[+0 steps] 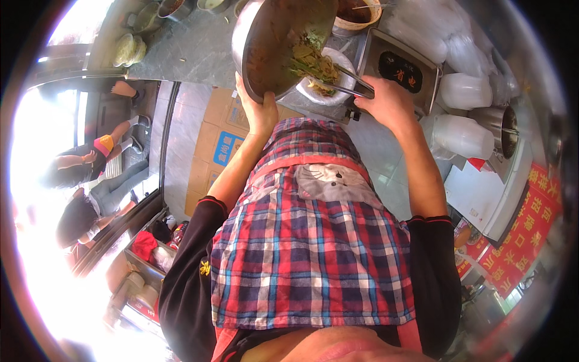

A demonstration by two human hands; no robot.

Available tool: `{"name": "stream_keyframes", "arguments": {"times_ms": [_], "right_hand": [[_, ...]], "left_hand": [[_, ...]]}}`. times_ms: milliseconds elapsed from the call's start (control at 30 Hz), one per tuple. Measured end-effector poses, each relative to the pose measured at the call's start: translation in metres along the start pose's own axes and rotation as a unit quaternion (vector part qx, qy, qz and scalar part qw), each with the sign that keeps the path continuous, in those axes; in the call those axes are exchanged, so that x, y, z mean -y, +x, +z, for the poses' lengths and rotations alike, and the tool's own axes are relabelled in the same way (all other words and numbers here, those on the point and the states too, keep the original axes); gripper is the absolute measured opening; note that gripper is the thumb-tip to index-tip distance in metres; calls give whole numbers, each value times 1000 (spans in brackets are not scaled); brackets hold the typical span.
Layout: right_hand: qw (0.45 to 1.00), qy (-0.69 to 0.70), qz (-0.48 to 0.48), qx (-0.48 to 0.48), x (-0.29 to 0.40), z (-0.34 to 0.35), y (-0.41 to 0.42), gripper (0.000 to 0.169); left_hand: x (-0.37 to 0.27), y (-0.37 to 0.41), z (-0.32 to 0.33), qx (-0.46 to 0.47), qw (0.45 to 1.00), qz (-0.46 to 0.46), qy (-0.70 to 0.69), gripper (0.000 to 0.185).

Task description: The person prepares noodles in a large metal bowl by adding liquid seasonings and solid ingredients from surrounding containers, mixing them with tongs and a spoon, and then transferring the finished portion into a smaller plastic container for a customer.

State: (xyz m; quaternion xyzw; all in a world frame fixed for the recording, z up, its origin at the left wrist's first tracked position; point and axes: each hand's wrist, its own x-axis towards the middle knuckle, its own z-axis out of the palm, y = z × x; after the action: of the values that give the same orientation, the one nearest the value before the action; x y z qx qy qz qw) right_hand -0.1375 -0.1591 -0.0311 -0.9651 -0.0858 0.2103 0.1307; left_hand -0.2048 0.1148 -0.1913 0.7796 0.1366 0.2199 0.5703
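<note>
My left hand (258,110) grips the rim of a large metal mixing bowl (271,50), which is tipped on its side towards the right. In my right hand (390,100) is a pair of metal tongs (355,83), their tips among the dressed food. This mix of greens and pale shreds (312,63) spans from the bowl's lower side to a white bowl (347,78) lined with thin plastic. More of the food lies inside the white bowl, which sits near the counter's front edge. The tilted metal bowl hides part of its rim.
A tub of dark red sauce (355,13) stands behind the white bowl. To the right are a black-topped metal appliance (400,68), stacked white bowls (466,135) and a steel pot (509,131). Plastic-covered tubs (130,50) sit on the counter's left; people (86,158) are beyond the window.
</note>
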Motion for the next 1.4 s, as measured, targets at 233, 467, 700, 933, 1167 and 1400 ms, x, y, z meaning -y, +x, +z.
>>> {"name": "stream_keyframes", "arguments": {"times_ms": [233, 467, 700, 933, 1167, 1400], "right_hand": [[997, 45, -28, -64, -2, 2, -10, 71], [992, 64, -62, -93, -21, 68, 10, 62], [951, 247, -114, -149, 57, 18, -8, 63], [984, 120, -103, -82, -2, 64, 1, 60], [979, 184, -92, 11, 17, 60, 8, 53], [934, 329, -89, 104, 31, 44, 2, 45]], "left_hand": [[-16, -4, -5, 19, 1000, 6, 15, 85], [-24, 0, 4, 37, 998, 37, 32, 87], [6, 3, -11, 94, 994, -43, -34, 49], [0, 15, -4, 91, 981, -70, -159, 35], [-18, 9, -19, 172, 960, -98, -197, 35], [-18, 25, -26, 224, 929, -157, -247, 38]]}}
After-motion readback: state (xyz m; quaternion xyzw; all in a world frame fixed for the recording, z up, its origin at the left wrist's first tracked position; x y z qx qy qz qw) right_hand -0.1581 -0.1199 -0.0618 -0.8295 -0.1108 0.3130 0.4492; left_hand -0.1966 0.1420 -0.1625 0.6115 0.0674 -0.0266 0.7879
